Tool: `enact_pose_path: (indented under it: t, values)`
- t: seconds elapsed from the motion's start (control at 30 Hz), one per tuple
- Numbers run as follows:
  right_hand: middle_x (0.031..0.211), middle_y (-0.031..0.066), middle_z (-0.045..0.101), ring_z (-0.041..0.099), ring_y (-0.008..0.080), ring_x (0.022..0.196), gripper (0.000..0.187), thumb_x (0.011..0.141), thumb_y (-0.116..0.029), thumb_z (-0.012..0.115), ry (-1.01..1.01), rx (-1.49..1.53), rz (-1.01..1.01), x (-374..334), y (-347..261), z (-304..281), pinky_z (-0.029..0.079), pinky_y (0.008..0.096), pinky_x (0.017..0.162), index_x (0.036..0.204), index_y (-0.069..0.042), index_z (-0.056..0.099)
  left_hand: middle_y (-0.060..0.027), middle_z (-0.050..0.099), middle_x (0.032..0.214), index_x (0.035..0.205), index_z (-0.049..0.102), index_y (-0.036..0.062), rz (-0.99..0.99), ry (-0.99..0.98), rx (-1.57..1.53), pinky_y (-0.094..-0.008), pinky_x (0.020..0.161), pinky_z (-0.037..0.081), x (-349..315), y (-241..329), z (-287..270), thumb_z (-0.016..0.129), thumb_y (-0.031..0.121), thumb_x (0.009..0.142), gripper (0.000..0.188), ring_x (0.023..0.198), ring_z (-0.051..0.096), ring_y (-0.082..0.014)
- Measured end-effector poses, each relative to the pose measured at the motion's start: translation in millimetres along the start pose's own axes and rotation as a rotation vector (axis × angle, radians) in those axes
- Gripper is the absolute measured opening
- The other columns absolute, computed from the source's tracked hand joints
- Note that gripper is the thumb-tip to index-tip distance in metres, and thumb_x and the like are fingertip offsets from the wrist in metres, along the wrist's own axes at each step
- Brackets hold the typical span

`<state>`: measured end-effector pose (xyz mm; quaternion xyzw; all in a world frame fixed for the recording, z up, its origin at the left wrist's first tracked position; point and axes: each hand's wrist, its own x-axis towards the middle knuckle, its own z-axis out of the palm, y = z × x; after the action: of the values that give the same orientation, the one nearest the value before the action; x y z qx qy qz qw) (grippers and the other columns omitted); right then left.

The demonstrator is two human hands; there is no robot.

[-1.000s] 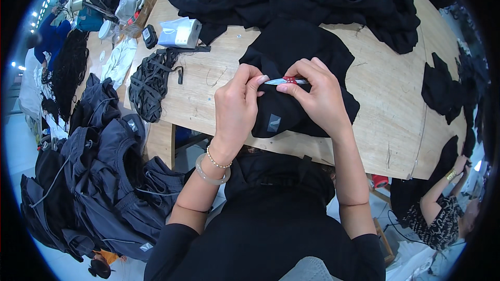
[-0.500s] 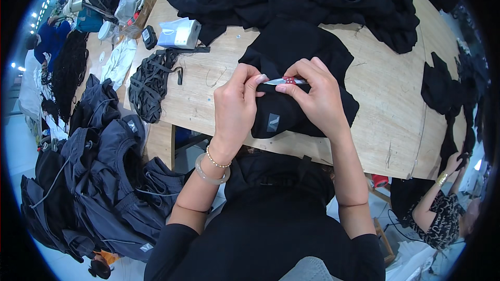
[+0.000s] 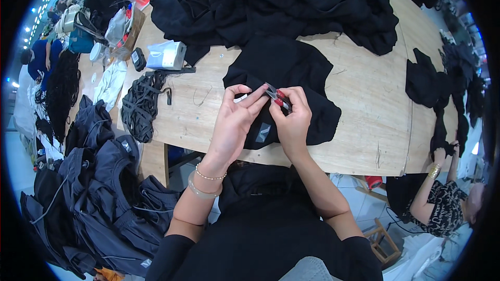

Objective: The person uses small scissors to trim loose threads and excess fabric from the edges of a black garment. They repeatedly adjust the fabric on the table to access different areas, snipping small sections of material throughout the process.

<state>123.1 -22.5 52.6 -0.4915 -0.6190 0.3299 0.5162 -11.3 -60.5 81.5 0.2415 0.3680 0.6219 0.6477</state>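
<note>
A black garment [image 3: 281, 62] lies on the wooden table in front of me, a small grey patch [image 3: 263, 132] near its lower left edge. In my right hand [image 3: 292, 119] is a pair of thread snips [image 3: 280, 96] with red-wrapped handles, its pointed blades aimed up and left. My left hand [image 3: 234, 114] is over the garment's left side, palm partly turned up. Its fingers are stretched toward the blades, with the thumb apart from them. A small white bit shows by the left thumb; what it is I cannot make out.
A big heap of black cloth [image 3: 271, 10] covers the table's far side. To the left are a bundle of dark straps [image 3: 140, 106], a white box [image 3: 166, 54] and a pile of dark grey garments [image 3: 99, 192]. Another person's hand [image 3: 440, 156] handles black cloth at right.
My left hand has turned from a pinch at the cloth to stretched fingers. The snips now point up and left instead of lying nearly level. The whole view has shifted slightly.
</note>
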Motion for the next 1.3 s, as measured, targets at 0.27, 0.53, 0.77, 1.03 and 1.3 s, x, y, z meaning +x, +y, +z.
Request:
enact_pose_path:
  t: [0.27,0.53,0.77,1.03,1.3]
  values:
    - [0.089,-0.0037,0.06,0.053,0.0024,0.083,0.007,0.092,-0.008,0.06,-0.316,0.706,0.587,19.3,5.2,-40.6,0.04,0.019,0.08,0.098,-0.003,0.062,-0.0062,0.068,0.091,0.112,0.058,-0.0002,0.225,0.03,0.843,-0.0228,0.079,0.046,10.3,-1.9,5.3,0.059,-0.002,0.093,0.019,0.085,0.064,-0.0107]
    - [0.098,-0.0022,0.059,0.053,0.0066,0.094,0.014,0.093,-0.012,0.061,-0.387,0.812,0.655,35.6,3.2,-64.4,0.038,0.0228,0.09,0.106,-0.005,0.061,-0.0054,0.067,0.098,0.119,0.059,0.0006,0.297,-0.096,0.779,-0.0271,0.089,0.044,16.4,16.7,2.2,0.058,0.008,0.097,0.023,0.089,0.059,-0.0091]
    - [0.098,-0.0028,0.058,0.051,0.0043,0.094,0.024,0.089,-0.01,0.068,-0.456,0.586,0.481,35.5,-14.9,-62.3,0.038,0.0214,0.085,0.111,-0.007,0.058,0.0049,0.06,0.082,0.099,0.066,-0.0016,0.02,-0.124,0.572,-0.0188,0.07,0.041,20.6,2.3,16.4,0.063,0.015,0.098,0.016,0.078,0.049,-0.0013]
    - [0.098,-0.0012,0.063,0.055,0.0048,0.08,0.024,0.083,-0.003,0.07,-0.475,0.485,0.596,47.5,-9.0,-93.8,0.042,0.0201,0.069,0.106,-0.005,0.063,0.002,0.065,0.086,0.104,0.063,0.0012,-0.062,-0.154,0.431,-0.0161,0.071,0.041,19.9,20.5,14.2,0.06,0.008,0.099,0.009,0.077,0.053,0.0001]
    - [0.08,0.0015,0.054,0.056,0.0082,0.074,0.009,0.085,-0.003,0.071,-0.16,0.026,0.128,45.0,-25.6,-73.7,0.043,0.0221,0.068,0.09,0.002,0.067,-0.0078,0.07,0.099,0.127,0.053,0.0025,-0.068,-0.107,0.229,-0.021,0.079,0.052,15.2,17.0,21.6,0.051,0.013,0.103,0.026,0.089,0.066,-0.0083]
